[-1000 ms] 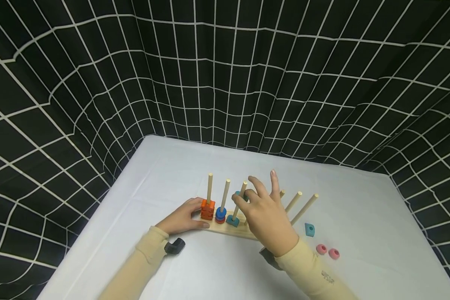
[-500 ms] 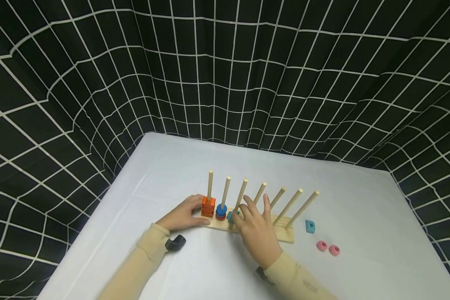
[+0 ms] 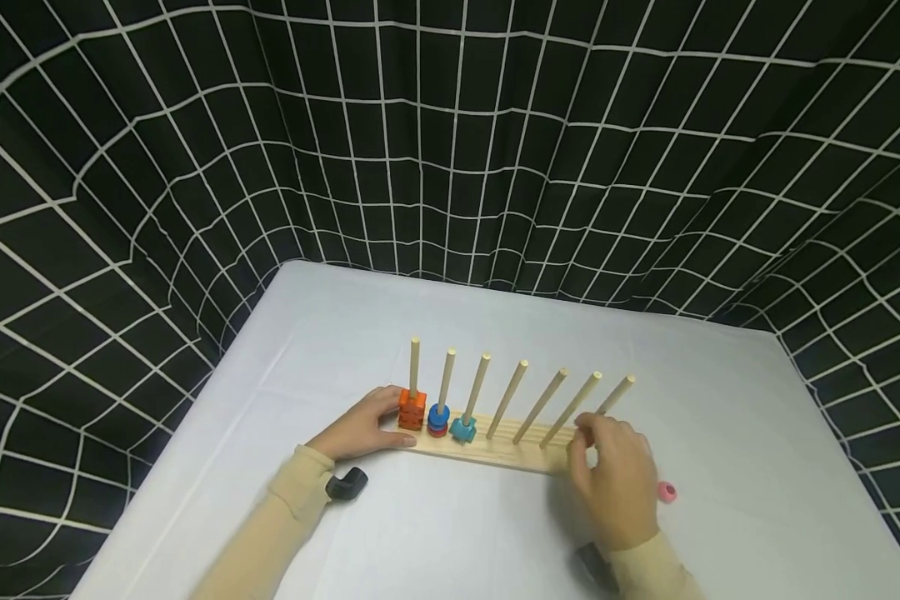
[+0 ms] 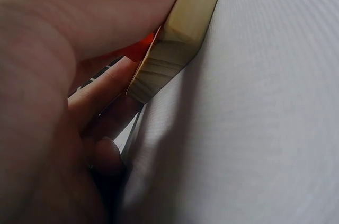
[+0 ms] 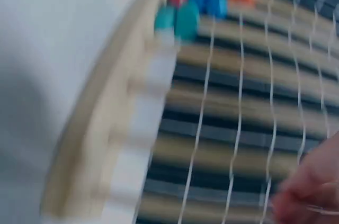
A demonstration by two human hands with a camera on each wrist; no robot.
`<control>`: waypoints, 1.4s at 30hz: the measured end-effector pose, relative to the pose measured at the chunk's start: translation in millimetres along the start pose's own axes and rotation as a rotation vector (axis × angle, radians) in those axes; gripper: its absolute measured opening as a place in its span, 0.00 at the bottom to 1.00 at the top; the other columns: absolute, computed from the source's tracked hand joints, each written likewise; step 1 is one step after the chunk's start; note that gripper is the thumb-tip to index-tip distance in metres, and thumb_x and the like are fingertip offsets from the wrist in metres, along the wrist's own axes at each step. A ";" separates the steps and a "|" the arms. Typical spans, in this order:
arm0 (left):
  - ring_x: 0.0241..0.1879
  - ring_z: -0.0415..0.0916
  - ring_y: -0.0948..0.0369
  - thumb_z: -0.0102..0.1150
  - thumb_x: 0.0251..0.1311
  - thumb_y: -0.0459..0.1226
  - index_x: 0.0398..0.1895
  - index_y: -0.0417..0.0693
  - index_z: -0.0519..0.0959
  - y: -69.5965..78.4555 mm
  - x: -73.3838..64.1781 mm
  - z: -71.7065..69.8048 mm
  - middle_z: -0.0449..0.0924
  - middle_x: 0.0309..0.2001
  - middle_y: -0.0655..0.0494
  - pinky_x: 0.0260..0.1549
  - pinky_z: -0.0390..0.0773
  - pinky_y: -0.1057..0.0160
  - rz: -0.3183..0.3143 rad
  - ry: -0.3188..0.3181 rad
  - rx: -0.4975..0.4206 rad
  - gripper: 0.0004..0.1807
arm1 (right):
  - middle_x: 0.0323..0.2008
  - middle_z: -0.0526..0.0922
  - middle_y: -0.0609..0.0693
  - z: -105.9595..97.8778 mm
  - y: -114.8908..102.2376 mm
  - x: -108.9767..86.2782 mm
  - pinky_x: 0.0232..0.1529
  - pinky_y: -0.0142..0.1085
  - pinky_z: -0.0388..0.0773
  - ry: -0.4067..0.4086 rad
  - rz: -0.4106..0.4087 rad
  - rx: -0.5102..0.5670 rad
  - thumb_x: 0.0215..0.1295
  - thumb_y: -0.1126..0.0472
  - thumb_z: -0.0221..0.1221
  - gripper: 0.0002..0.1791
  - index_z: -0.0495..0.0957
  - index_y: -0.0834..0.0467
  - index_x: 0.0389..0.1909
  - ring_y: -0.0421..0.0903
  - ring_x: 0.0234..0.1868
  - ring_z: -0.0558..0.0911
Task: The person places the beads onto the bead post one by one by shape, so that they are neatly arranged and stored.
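A wooden peg board (image 3: 487,450) with a row of upright dowels stands on the table. My left hand (image 3: 360,429) grips its left end, thumb along the front edge and fingers behind; the left wrist view shows the thumb (image 4: 132,9) over the wood. Orange pieces (image 3: 412,410) are stacked on the leftmost dowel. Beside them sit blue rings (image 3: 438,414) over a red one, then teal pieces (image 3: 462,430) low on the third dowel. At the board's right end, my right hand (image 3: 618,479) hovers with loosely bent fingers, nothing visible in them.
A pink bead (image 3: 667,492) lies on the white table right of my right hand, which hides the other loose pieces there. The dowels to the right of the teal pieces are bare. A black cloth (image 3: 480,150) with white grid lines surrounds the table.
My right hand lowered a teal piece down the third dowel onto another, let go and moved right to the board's far end. My left hand has stayed on the left end.
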State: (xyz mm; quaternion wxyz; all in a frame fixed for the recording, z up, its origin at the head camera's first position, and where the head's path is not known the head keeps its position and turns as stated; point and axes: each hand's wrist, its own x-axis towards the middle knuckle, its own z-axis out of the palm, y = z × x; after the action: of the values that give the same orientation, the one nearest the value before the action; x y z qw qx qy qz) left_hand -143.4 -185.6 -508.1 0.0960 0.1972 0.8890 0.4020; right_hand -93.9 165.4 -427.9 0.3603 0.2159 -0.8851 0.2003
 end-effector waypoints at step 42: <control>0.68 0.57 0.57 0.73 0.42 0.57 0.64 0.56 0.71 6.8 -3.6 -1.6 0.65 0.66 0.60 0.68 0.57 0.49 -0.015 -0.035 -0.034 0.43 | 0.40 0.76 0.67 -59.7 12.9 54.5 0.29 0.26 0.65 0.184 0.251 -0.050 0.64 0.70 0.58 0.17 0.71 0.71 0.52 0.55 0.32 0.77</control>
State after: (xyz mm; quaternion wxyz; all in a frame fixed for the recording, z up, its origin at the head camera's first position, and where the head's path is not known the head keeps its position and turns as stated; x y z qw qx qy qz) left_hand -138.9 -184.2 -501.9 0.1180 0.1959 0.8816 0.4129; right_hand -103.0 193.5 -351.6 0.4172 0.0751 -0.8732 0.2406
